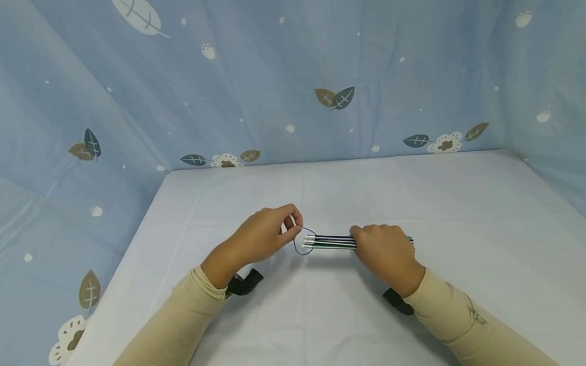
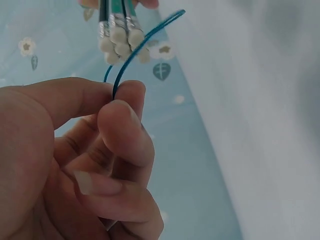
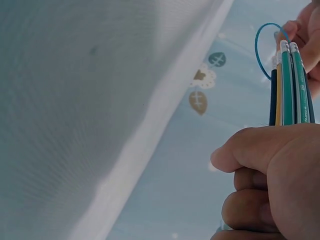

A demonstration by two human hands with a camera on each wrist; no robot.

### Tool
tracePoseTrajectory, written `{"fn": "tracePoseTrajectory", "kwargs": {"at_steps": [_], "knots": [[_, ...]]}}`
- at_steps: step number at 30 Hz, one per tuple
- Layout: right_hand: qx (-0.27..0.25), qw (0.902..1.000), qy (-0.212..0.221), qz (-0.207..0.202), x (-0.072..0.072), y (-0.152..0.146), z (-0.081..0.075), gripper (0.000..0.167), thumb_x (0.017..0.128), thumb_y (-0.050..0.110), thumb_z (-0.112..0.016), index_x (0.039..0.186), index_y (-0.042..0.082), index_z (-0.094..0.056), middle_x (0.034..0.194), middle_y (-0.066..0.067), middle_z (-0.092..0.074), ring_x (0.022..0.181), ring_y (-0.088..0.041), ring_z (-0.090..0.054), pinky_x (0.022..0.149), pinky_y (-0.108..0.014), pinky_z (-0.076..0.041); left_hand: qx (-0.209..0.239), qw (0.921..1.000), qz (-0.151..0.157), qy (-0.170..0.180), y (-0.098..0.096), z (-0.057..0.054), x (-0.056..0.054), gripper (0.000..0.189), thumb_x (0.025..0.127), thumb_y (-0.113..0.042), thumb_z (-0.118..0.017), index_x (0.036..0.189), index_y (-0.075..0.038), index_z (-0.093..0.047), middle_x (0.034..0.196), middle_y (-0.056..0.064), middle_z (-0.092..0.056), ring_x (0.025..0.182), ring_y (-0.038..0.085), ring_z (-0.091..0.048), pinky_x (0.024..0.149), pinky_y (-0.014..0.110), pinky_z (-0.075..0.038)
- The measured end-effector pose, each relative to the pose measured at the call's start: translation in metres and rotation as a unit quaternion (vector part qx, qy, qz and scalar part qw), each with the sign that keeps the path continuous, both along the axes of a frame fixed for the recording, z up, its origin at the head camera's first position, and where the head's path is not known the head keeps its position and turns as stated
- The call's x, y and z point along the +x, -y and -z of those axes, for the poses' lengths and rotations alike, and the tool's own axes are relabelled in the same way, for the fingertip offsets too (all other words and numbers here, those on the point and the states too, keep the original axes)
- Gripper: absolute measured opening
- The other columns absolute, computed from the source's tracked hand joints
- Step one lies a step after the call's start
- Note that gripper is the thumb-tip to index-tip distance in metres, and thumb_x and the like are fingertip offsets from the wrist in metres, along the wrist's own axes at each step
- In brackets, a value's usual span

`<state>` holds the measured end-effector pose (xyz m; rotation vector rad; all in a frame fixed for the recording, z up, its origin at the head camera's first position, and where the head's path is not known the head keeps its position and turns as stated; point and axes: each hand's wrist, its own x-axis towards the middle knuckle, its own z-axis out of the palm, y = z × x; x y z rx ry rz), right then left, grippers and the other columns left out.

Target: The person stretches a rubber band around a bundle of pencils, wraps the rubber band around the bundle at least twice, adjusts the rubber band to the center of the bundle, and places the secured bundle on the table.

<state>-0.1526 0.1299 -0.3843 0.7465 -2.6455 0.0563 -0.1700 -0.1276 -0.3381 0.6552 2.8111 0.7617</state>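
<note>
My right hand [image 1: 385, 253] grips a bundle of several pencils [image 1: 332, 242], held level above the white surface with the eraser ends toward the left. Green, dark and yellow barrels show among the pencils [image 3: 287, 92] in the right wrist view. Between thumb and forefinger, my left hand [image 1: 262, 236] pinches a thin blue rubber band [image 1: 295, 247]. The loop of the band [image 2: 131, 55] stands open by the white erasers [image 2: 120, 41] in the left wrist view. Whether the band encircles the pencil ends or only hangs beside them, I cannot tell. The right palm hides the pencils' middle.
A white-covered table [image 1: 288, 323] lies under both hands. Blue cloth [image 1: 277, 69] with leaves and flowers hangs behind it and at the sides. A black strap piece [image 1: 245, 282] sticks out at the left wrist, and another dark piece [image 1: 398, 301] at the right.
</note>
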Motion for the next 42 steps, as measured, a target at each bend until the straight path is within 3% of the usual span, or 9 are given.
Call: {"fn": "tracePoseTrajectory", "kwargs": {"at_steps": [12,42], "knots": [[0.015,0.9998,0.006,0.013,-0.002,-0.001,-0.001,0.013,0.076,0.006,-0.082,0.077,0.006,-0.069,0.063,-0.005,-0.068,0.045,-0.010,-0.047,0.039,-0.028,-0.043,0.012,0.9994,0.029,-0.012,-0.006,-0.002,0.007,0.005,0.099,-0.022,-0.063,0.104,-0.022,-0.062,0.086,-0.010,-0.068,0.054,0.008,-0.048,0.052,0.023,-0.043],[-0.012,0.9987,0.013,0.047,-0.008,-0.009,-0.006,0.016,0.077,0.004,-0.080,0.074,0.006,-0.064,0.061,-0.005,-0.065,0.045,-0.011,-0.041,0.036,-0.028,-0.035,0.018,0.9965,0.071,-0.040,-0.018,-0.001,0.018,0.004,0.098,-0.023,-0.064,0.099,-0.020,-0.064,0.089,-0.013,-0.069,0.053,0.003,-0.045,0.051,0.020,-0.039]]}}
